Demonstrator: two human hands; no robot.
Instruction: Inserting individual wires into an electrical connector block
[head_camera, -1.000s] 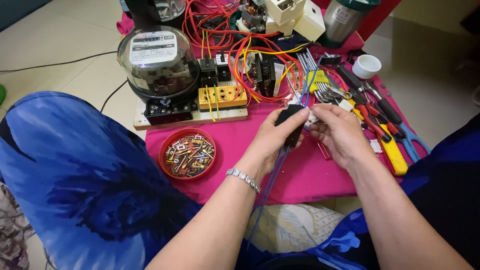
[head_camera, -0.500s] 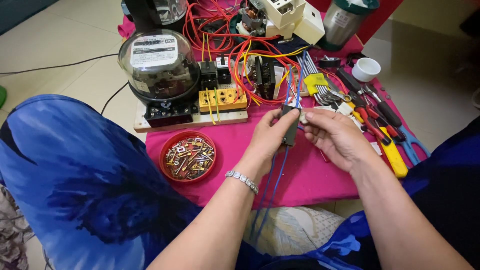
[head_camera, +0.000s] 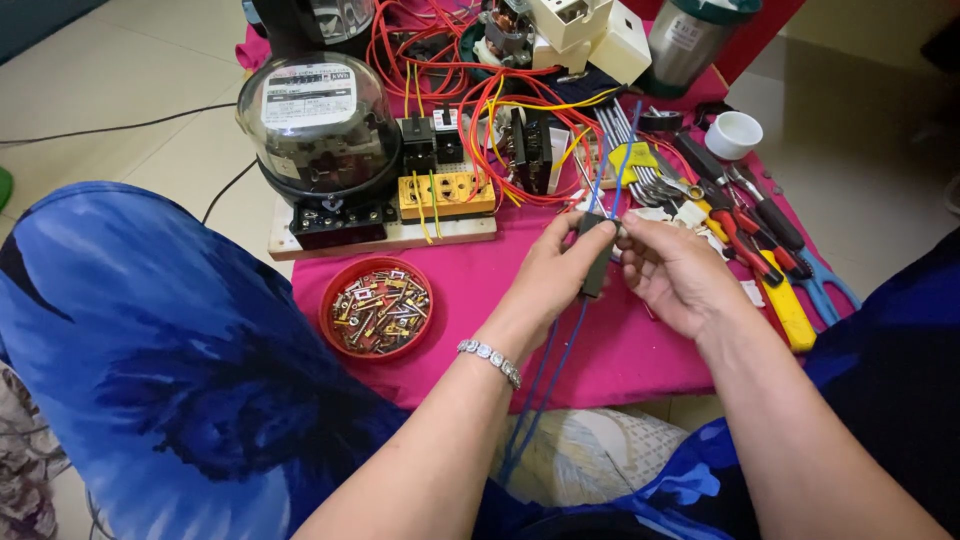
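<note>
Work in hand, unfinished: left hand grip clamped on small dark block, right hand fingertips pinched on blue wires at its top end, wires running above and below, nothing yet joined to board beyond.

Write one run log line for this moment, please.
left hand: holds small black block | right hand: pinches blue wires at block top | nearby: red bowl of screws | surface: pink cloth
</note>
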